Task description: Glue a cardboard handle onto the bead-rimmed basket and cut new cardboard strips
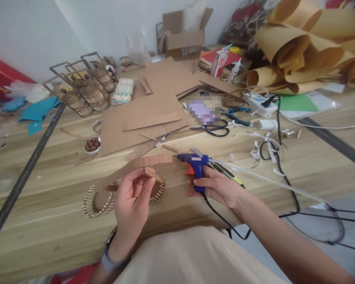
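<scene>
My left hand (133, 201) pinches a small piece of cardboard strip (149, 172) between thumb and fingers. Below and beside that hand lie curved cardboard pieces edged with pale beads or short sticks (90, 203), partly covered by the hand. A longer cardboard strip (154, 159) stretches just beyond it. In my right hand (217, 185) is a blue hot glue gun (197, 161), gripped by its handle, its nozzle pointing left towards the cardboard. A clear glue stick (263, 175) trails out of its back, and a black cord hangs from the handle. Close behind it lies a black and yellow utility knife (229, 173).
Flat cardboard sheets (142, 108) cover the table's middle, with black scissors (214, 128) and blue-handled pliers (236, 117) to their right. A bowl of brown balls (92, 145) and small lantern-like stick crafts (91, 94) stand left. Brown paper rolls (298, 51) fill the back right.
</scene>
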The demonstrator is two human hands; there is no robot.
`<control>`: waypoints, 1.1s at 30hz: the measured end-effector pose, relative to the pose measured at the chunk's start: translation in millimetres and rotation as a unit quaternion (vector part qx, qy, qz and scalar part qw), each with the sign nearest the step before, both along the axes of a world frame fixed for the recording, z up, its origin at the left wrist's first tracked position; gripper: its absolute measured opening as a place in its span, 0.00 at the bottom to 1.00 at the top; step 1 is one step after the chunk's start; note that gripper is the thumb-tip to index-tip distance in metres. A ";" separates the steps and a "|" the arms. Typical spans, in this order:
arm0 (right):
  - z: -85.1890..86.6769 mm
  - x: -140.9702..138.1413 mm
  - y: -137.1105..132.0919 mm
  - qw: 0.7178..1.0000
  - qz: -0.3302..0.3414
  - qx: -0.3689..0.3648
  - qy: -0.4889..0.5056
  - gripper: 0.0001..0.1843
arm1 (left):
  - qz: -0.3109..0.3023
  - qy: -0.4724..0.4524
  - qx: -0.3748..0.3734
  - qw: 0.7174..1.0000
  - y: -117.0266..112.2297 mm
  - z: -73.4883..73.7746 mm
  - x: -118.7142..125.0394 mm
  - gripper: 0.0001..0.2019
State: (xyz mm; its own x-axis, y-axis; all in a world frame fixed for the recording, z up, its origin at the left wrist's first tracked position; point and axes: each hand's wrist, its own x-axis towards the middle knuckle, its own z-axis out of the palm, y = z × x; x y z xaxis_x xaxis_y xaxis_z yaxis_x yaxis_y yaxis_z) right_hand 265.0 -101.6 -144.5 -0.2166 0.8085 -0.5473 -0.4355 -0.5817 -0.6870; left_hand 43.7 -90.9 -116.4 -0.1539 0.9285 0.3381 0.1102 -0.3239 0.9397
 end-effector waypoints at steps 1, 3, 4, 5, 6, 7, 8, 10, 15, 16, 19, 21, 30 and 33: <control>-3.6 -0.1 1.5 0.999 0.027 0.020 -0.040 0.22 | -0.005 -0.009 -0.001 1.000 0.2 0.3 0.6 0.08; -5.9 1.6 5.5 0.974 0.105 0.091 -0.178 0.15 | -0.013 -0.025 -0.004 1.000 0.5 0.8 1.4 0.08; -3.7 3.5 7.9 0.943 0.145 0.135 -0.268 0.12 | -0.016 -0.030 -0.005 0.999 0.6 0.9 1.5 0.08; 1.5 5.9 10.1 0.899 0.172 0.179 -0.360 0.10 | -0.019 -0.032 -0.006 0.999 0.7 0.7 1.3 0.07; 9.6 8.3 12.0 0.851 0.173 0.221 -0.443 0.10 | -0.021 -0.031 -0.007 0.999 0.7 0.5 1.0 0.07; 20.6 10.3 13.2 0.806 0.150 0.263 -0.508 0.11 | -0.023 -0.029 -0.007 0.999 0.8 0.1 0.6 0.07; 34.0 11.4 13.5 0.765 0.107 0.305 -0.557 0.12 | -0.024 -0.027 -0.005 0.999 0.8 -0.3 0.1 0.07; 64.8 9.5 11.7 0.701 0.013 0.408 -0.585 0.12 | -0.032 -0.031 0.000 0.999 1.1 -1.1 -0.3 0.07; 122.7 -16.2 7.5 0.538 -0.023 0.626 -0.564 0.12 | -0.056 -0.065 0.023 0.996 3.0 -1.2 2.5 0.08; 126.7 -21.9 8.7 0.525 -0.008 0.640 -0.561 0.12 | -0.057 -0.068 0.022 0.996 3.2 -1.1 3.2 0.08; 126.4 -33.7 15.8 0.520 0.024 0.653 -0.550 0.11 | -0.060 -0.081 0.017 0.995 3.4 -1.4 3.6 0.09; 120.0 -36.8 20.8 0.527 0.026 0.652 -0.545 0.10 | -0.065 -0.083 0.019 0.994 3.4 -2.4 2.7 0.09; 79.0 -44.1 23.1 0.666 0.014 0.585 -0.462 0.08 | -0.052 0.012 0.024 0.998 1.0 -9.3 -4.8 0.06; 69.8 -47.9 21.3 0.700 0.011 0.561 -0.441 0.07 | -0.044 0.052 0.018 0.998 -0.4 -11.0 -7.4 0.05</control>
